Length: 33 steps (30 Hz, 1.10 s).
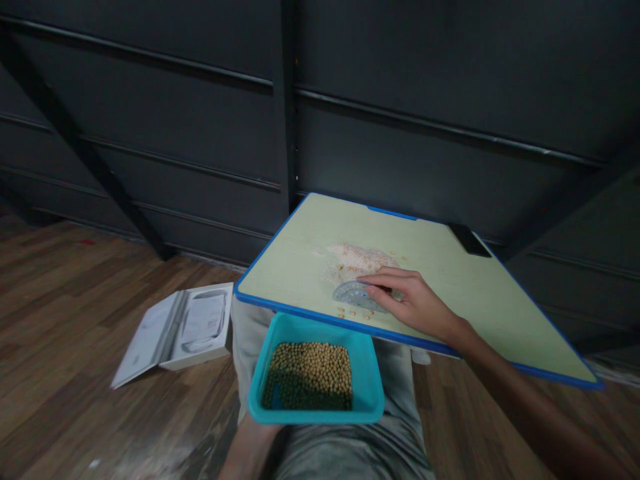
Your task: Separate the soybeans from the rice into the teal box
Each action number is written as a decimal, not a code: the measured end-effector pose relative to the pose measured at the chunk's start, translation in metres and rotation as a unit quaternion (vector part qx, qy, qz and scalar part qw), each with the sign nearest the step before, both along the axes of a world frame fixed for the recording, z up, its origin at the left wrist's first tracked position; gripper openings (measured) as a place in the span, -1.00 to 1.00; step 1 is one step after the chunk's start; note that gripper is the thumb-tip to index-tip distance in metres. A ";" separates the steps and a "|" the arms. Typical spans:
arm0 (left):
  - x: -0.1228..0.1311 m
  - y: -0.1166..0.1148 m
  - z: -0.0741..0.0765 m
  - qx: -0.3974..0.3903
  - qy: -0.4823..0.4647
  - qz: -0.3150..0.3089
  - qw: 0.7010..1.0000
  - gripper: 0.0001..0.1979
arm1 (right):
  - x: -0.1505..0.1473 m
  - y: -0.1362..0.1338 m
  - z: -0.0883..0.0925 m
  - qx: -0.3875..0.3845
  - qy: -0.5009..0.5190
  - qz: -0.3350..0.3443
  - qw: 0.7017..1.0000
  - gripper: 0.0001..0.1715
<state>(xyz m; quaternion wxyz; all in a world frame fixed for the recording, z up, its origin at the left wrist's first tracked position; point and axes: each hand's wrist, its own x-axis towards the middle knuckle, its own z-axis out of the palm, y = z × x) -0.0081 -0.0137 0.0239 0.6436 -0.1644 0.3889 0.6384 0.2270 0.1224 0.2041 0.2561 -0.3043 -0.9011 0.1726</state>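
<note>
On the yellow board, a clear semicircular protractor (353,294) lies under the pinched fingers of my right hand (413,303). Just beyond its curved side spreads a heap of pale, grain-like material (357,257), with a few soybeans in it. Several loose soybeans (353,313) rest between the protractor and the board's near edge. Below that edge, a teal plastic basin (373,387) holds many soybeans (313,370). My left hand (255,437) supports the basin from underneath at its near left corner; its fingers are hidden.
The blue-edged board (500,313) rests over my lap. A black phone-like slab (469,240) lies at its far right. On the wooden floor to the left sits an opened white box (200,327). Dark metal panels (200,133) stand right behind the board.
</note>
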 end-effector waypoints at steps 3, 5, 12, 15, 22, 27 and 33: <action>0.009 0.003 0.026 -0.069 0.041 0.012 0.997 -0.36 | -0.001 -0.001 -0.002 -0.008 -0.002 0.004 1.000 -0.70; 0.011 0.005 0.036 -0.079 0.032 0.008 0.996 -0.35 | -0.002 -0.003 -0.003 -0.013 0.001 0.005 1.000 -0.70; 0.005 0.002 0.029 -0.058 0.009 -0.002 0.998 -0.38 | -0.007 -0.007 -0.004 -0.016 0.009 0.024 1.000 -0.70; 0.009 0.003 0.035 -0.087 -0.001 0.028 0.996 -0.37 | -0.009 -0.008 -0.006 -0.019 0.005 0.030 0.999 -0.69; 0.025 0.008 0.056 -0.102 -0.029 0.082 0.991 -0.56 | -0.012 -0.017 -0.008 -0.004 0.018 0.060 0.998 -0.69; 0.027 0.004 0.055 -0.120 -0.028 0.085 0.989 -0.57 | -0.015 -0.021 -0.004 0.001 0.006 0.070 0.998 -0.69; 0.023 0.005 0.056 -0.120 -0.028 0.031 0.992 -0.54 | -0.021 0.000 -0.005 0.028 -0.021 0.032 0.999 -0.71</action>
